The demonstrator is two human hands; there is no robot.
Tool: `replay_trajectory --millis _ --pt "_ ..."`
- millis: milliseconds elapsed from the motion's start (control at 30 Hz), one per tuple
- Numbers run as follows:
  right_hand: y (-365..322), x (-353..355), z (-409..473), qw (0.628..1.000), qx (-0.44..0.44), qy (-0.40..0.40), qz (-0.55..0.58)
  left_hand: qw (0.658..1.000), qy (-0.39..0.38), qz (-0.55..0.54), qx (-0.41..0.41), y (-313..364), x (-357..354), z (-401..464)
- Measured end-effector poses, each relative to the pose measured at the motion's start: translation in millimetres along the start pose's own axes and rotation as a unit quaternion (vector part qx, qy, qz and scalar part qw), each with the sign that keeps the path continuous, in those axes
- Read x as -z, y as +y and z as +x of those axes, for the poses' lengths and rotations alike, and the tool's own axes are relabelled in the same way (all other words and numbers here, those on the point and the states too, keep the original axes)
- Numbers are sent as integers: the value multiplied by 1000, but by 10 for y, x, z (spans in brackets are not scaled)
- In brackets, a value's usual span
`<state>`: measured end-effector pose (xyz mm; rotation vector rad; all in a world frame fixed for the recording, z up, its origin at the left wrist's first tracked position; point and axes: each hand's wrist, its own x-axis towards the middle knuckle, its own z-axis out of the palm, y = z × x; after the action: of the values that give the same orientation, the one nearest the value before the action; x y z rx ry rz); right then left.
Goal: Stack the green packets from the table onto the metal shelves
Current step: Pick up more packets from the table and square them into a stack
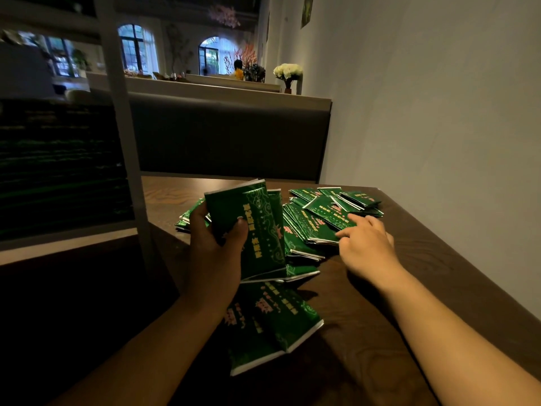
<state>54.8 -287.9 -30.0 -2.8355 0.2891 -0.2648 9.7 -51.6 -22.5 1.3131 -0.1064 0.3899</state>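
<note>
Packets (310, 227) glossy green, gold print; left hand (215, 247) grips bundle (251, 227).

Both forearms are bare, no sleeves, down to the left hand (215, 247) and right hand (367, 247).

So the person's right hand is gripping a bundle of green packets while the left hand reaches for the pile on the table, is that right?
Not quite: the hands are swapped. In the head view the left hand grips the bundle of green packets, while the right hand reaches for the pile on the table.
</note>
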Motion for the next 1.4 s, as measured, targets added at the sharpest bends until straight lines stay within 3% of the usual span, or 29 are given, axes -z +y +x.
replay_trajectory --millis 200,300,433,567,633,733,833,900,1000,1233,1400 --pt "37 -71 65 994 -1 -80 -68 1000 -14 -7 9 18 -3 -16" --pt "25 -49 50 995 -5 -70 -74 1000 -18 -10 15 6 1 -7" --pt "-30 68 10 998 -1 27 -49 999 -19 -18 22 -4 -5 -2" --pt "-98 201 -54 975 41 197 98 998 -29 -30 36 -11 -3 7" --pt "-120 248 -74 952 38 239 186 998 -30 -36 40 -14 -11 10" --pt "-153 223 -109 905 -6 157 397 998 -30 -38 39 -16 -19 2" --pt "-287 209 -226 799 -42 26 600 997 -20 -57 52 -19 -15 7" --pt "-405 205 -334 734 -50 -46 676 996 -2 -70 55 -16 -14 29" --pt "-546 148 -454 691 -24 -121 712 996 28 -76 47 11 -1 72" --pt "-614 99 -536 709 29 -157 687 993 36 -78 74 -1 45 119" --pt "-617 87 -572 736 63 -179 650 992 -10 -90 85 6 -1 69"
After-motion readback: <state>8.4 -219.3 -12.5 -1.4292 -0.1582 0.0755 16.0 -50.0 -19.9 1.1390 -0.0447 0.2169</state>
